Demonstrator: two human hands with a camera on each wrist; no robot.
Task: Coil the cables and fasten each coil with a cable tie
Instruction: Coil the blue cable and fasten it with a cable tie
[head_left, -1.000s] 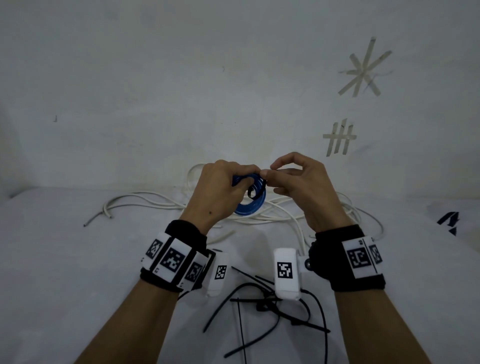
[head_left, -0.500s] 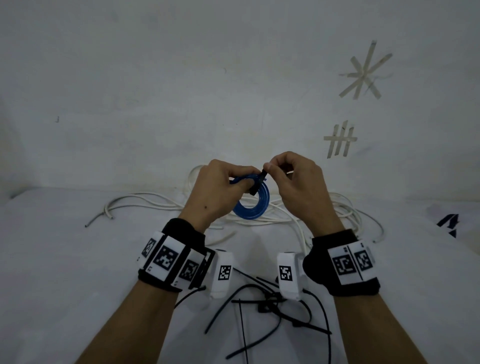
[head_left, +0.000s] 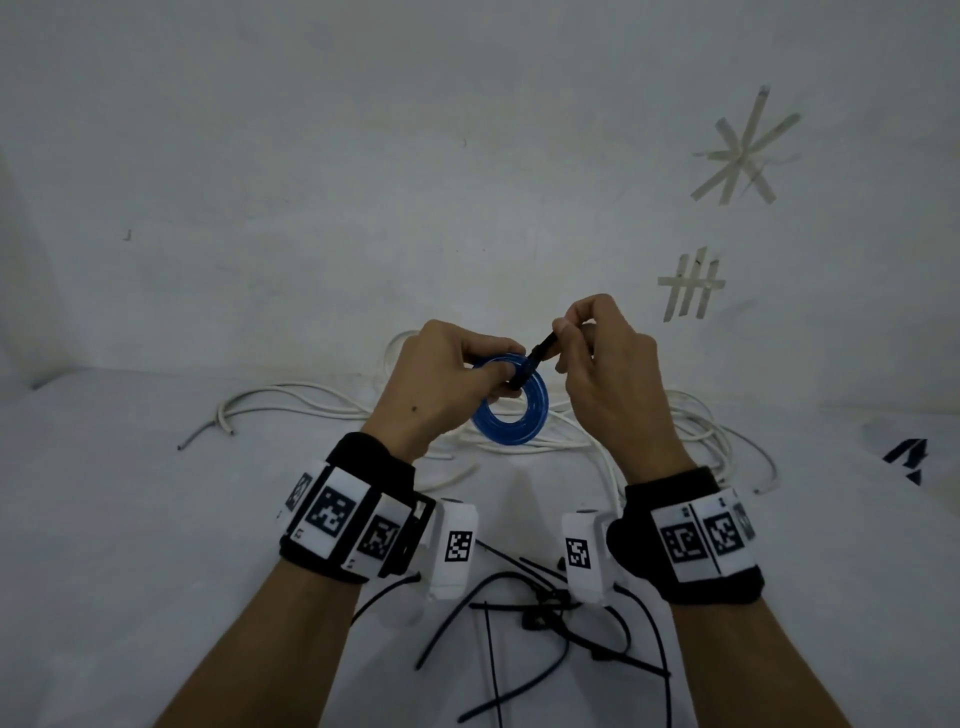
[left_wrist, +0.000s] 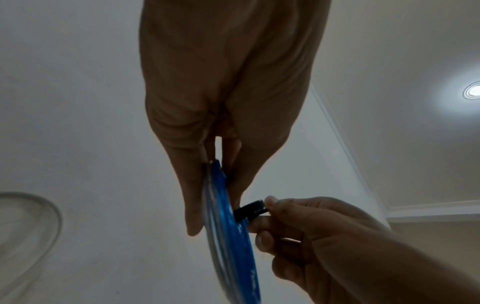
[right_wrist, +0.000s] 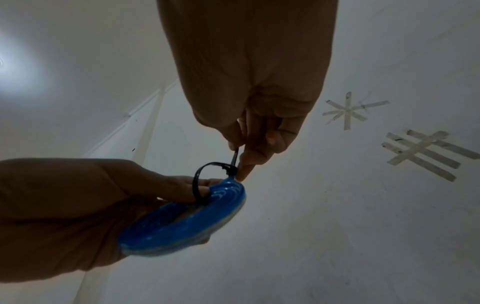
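At frame centre, the left hand (head_left: 447, 374) grips the blue coil (head_left: 511, 413) in mid-air; the right hand (head_left: 597, 358) pinches the tie (right_wrist: 207, 179) tail. The loop looks slack — a skewed pull could trap a left finger or spill turns. Open room above; white cable (head_left: 311, 408) crowds below.

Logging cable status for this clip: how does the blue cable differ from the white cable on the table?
The blue cable is wound into a tight ring; the white cable lies loose and sprawling. The blue cable is held in the air by the left hand; the white cable rests on the table, untouched. The blue cable has a black cable tie looped round it, its tail pinched by the right hand; the white cable shows none. Both are thin and flexible.
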